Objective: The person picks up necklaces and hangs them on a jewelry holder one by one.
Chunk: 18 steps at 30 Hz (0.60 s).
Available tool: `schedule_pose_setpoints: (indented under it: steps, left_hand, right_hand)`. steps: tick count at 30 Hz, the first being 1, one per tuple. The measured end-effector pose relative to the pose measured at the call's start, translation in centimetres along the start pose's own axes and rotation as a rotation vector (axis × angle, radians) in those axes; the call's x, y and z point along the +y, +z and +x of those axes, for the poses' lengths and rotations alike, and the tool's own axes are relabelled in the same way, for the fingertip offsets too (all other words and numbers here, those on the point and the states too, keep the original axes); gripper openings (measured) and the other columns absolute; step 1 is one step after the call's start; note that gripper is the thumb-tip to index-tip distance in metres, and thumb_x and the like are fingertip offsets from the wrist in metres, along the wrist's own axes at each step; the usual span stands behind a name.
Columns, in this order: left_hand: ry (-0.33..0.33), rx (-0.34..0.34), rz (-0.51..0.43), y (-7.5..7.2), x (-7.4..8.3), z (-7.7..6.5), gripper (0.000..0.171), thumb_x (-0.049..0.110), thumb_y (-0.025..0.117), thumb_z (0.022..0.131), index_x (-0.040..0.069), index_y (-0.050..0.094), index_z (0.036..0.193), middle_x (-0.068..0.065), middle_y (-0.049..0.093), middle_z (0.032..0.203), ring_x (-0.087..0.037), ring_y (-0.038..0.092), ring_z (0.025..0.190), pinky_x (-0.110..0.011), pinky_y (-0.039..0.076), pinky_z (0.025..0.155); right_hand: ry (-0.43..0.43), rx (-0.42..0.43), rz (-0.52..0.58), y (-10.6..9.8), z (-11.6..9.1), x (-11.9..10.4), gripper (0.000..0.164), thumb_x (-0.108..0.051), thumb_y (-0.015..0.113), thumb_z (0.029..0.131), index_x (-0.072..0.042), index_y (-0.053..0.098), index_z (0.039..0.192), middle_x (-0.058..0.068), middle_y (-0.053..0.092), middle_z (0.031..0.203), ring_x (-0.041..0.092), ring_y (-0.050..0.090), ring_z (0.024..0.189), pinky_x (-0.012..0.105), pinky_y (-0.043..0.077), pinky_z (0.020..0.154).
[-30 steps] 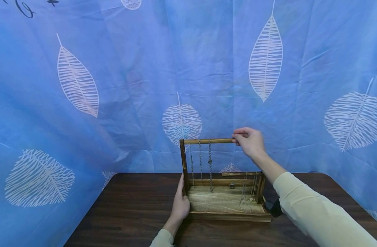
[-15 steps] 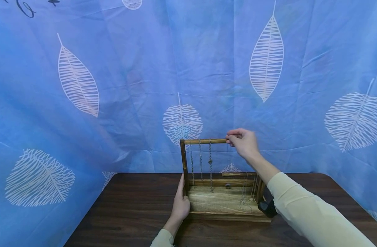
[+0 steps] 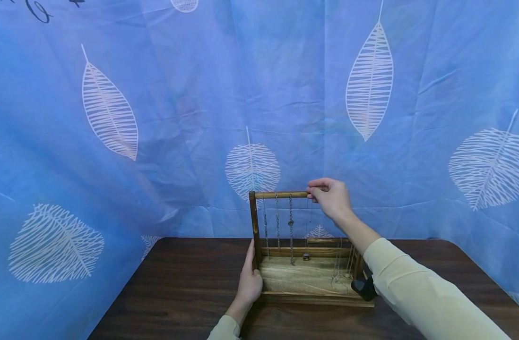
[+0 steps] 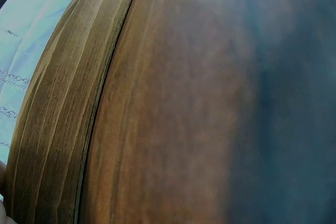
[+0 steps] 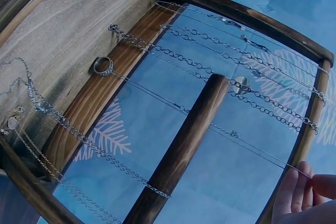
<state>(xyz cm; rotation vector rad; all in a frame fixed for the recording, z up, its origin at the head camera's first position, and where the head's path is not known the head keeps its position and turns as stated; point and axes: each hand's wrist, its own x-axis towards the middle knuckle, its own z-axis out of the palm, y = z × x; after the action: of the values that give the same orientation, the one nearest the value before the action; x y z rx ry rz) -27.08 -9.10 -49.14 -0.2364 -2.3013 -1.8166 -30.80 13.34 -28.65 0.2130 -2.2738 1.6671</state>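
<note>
A wooden jewellery stand point(image 3: 311, 299) stands on the dark table. At its top bar point(image 3: 281, 194), my right hand point(image 3: 333, 200) pinches the thin chain of a necklace point(image 5: 157, 94) between thumb and fingers. From that chain a ring-shaped pendant point(image 5: 103, 66) hangs low by the stand's lower rail. My left hand point(image 3: 249, 283) rests along the stand's left side, fingers straight against the post point(image 3: 255, 226). In the left wrist view the side wood point(image 4: 58, 103) fills much of the picture, with fingertips at the left edge. Several silver chains point(image 3: 291, 231) hang from the bar's left part.
A shorter lower bar point(image 5: 181, 140) carries other fine chains point(image 5: 113, 158) on the right of the stand. Below them is the tray base point(image 3: 293, 278). A black wrist device point(image 3: 363, 288) shows under the right sleeve. Behind the table point(image 3: 178, 283) hangs a blue leaf-print cloth point(image 3: 191, 118).
My right hand has slid left along the top bar, and the ring pendant has moved left with it. The left hand keeps its place on the stand's side.
</note>
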Motion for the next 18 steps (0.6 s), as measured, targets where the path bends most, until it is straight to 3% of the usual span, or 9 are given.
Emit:
schedule_pose_setpoints:
  steps: [5, 11, 15, 18]
  left_hand:
    - [0.006, -0.005, 0.001, 0.0, 0.1, 0.1, 0.093, -0.021, 0.029, 0.090, 0.033, 0.010, 0.163, -0.016, 0.016, 0.166, -0.039, 0.013, 0.150, -0.048, 0.035, 0.093]
    - [0.001, -0.010, 0.010, 0.0, 0.0, 0.1, 0.095, -0.022, 0.029, 0.090, 0.034, 0.009, 0.163, -0.017, 0.016, 0.165, -0.038, 0.019, 0.148, -0.042, 0.041, 0.074]
    - [-0.003, -0.005, 0.019, 0.0, 0.0, 0.0, 0.095, -0.022, 0.029, 0.090, 0.034, 0.009, 0.163, -0.017, 0.016, 0.165, -0.039, 0.016, 0.149, -0.046, 0.039, 0.085]
    - [-0.005, -0.004, 0.019, 0.1, -0.1, -0.1, 0.095, -0.022, 0.029, 0.090, 0.034, 0.009, 0.163, -0.017, 0.017, 0.165, -0.039, 0.014, 0.150, -0.049, 0.035, 0.092]
  right_hand:
    - [-0.008, 0.003, -0.003, -0.1, -0.1, 0.1, 0.028, -0.005, 0.053, 0.103, 0.007, 0.065, 0.125, 0.021, 0.070, 0.113, 0.032, 0.069, 0.100, 0.026, 0.056, 0.078]
    - [-0.035, 0.002, -0.013, -0.1, -0.5, 0.5, 0.027, -0.006, 0.055, 0.102, 0.007, 0.066, 0.123, 0.021, 0.071, 0.111, 0.028, 0.070, 0.096, 0.025, 0.056, 0.076]
    - [-0.029, 0.002, -0.010, 0.2, -0.7, 0.9, 0.025, -0.006, 0.057, 0.101, 0.005, 0.068, 0.120, 0.018, 0.072, 0.109, 0.021, 0.070, 0.091, 0.026, 0.056, 0.077]
    - [-0.026, 0.002, -0.013, 0.4, -1.0, 1.3, 0.023, -0.006, 0.058, 0.101, 0.004, 0.070, 0.118, 0.017, 0.073, 0.106, 0.023, 0.071, 0.093, 0.028, 0.056, 0.079]
